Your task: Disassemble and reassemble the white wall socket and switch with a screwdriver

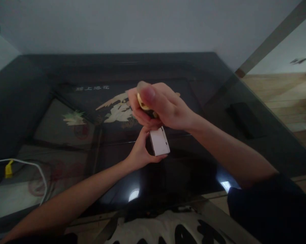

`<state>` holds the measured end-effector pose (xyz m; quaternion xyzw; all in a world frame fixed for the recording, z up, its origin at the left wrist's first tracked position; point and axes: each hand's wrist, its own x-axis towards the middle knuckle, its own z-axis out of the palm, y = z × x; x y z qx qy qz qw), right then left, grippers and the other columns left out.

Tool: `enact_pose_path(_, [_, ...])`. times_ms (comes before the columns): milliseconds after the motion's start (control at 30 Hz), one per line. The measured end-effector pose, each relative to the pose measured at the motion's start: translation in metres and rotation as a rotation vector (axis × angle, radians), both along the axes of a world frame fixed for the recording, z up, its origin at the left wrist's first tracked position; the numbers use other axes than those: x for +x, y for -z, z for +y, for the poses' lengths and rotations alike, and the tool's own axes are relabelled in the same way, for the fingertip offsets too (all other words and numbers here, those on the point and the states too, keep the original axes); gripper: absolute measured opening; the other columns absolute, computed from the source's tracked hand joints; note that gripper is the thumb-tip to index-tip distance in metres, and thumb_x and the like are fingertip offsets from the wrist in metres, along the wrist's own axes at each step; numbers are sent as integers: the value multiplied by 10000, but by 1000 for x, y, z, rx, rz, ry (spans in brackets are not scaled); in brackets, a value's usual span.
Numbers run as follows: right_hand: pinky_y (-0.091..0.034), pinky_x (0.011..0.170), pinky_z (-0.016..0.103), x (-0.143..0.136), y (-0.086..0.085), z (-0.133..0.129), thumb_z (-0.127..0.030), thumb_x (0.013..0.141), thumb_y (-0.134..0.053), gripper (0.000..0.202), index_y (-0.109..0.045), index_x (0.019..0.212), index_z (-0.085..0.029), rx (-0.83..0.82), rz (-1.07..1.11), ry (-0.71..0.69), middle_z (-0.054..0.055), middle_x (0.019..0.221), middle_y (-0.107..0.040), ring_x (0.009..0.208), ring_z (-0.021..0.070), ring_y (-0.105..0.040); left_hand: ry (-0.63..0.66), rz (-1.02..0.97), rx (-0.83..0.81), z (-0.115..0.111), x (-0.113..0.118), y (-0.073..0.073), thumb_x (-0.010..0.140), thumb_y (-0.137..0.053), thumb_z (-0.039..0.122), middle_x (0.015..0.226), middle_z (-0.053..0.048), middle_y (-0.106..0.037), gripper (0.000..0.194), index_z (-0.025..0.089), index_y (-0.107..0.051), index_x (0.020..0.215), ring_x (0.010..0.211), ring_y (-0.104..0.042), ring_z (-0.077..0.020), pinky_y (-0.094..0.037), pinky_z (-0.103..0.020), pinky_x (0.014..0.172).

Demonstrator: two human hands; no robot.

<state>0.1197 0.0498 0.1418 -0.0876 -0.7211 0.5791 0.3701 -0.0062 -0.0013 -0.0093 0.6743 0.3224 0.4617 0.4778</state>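
Observation:
A small white box (159, 141) stands near the middle of the dark glossy table (183, 176). My left hand (142, 149) grips it, fingers at its far end and thumb along its near edge. Just above and beyond the box, my right hand (160, 105) is closed around a yellow and dark handled tool (142, 102), with the thumb over its top end. The tool's lower part is hidden behind my fingers and the box.
Under the glossy surface show a pale bird picture (119, 112) and writing. A white cable (37, 165) with a yellow tag (8, 169) lies at the left. On the right is a dark flat object (244, 118). A pale wall stands behind the table.

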Motion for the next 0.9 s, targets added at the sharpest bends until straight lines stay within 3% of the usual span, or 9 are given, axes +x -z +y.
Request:
enact_pose_path(100, [-226, 409, 199, 4, 2, 2, -355, 1023, -331, 403, -439, 666, -201, -18, 9, -138, -93, 509, -337, 403, 44, -297, -1, -9, -17, 0, 1, -3, 605, -865, 279, 1203, -56, -560, 772, 265, -396, 1219, 1143, -572, -270, -464, -426, 996])
enact_pose_path(167, [-207, 396, 201, 2, 4, 1, -354, 1017, -350, 393, -443, 668, -200, -38, 62, -74, -89, 532, -354, 401, 42, -290, -5, -9, -26, -1, 2, -5, 604, -861, 262, 1176, -47, -562, 754, 265, -397, 1198, 1105, -583, -255, -477, -404, 963])
enact_pose_path(400, [-225, 393, 236, -15, 12, -12, -442, 959, -535, 439, -361, 616, -232, -75, 264, 613, -80, 528, -308, 420, 69, -245, -28, -4, -37, -4, 6, -4, 606, -852, 290, 1068, -23, -559, 753, 262, -392, 1202, 983, -597, -232, -498, -367, 863])
enact_pose_path(500, [-210, 365, 222, -11, 13, -10, -571, 933, -513, 470, -367, 634, -238, -68, 341, 735, -93, 499, -308, 386, 59, -214, -41, 6, -31, -4, 6, -3, 607, -849, 262, 1118, -35, -533, 748, 263, -400, 1204, 1003, -581, -233, -494, -360, 860])
enact_pose_path(567, [-195, 348, 218, -5, 11, -7, -614, 905, -531, 481, -393, 639, -237, -77, 306, 660, -100, 474, -315, 370, 54, -200, -48, 12, -21, -4, 7, -3, 604, -851, 252, 1161, -45, -515, 749, 262, -409, 1208, 1037, -566, -241, -484, -372, 890])
enact_pose_path(733, [-201, 343, 207, 8, 16, 1, -638, 890, -523, 493, -442, 641, -220, -55, 63, 128, -97, 479, -332, 378, 52, -235, -47, -4, 6, -2, 8, 0, 609, -854, 276, 1170, -52, -515, 746, 255, -408, 1206, 1043, -557, -246, -476, -405, 932])
enact_pose_path(900, [-243, 365, 202, 19, 38, 8, -643, 917, -468, 532, -459, 629, -197, 42, -75, 90, -71, 521, -420, 392, 45, -314, -33, -17, 57, -1, 8, 4, 627, -860, 302, 1223, -77, -520, 759, 254, -413, 1239, 1156, -546, -291, -451, -459, 1013])
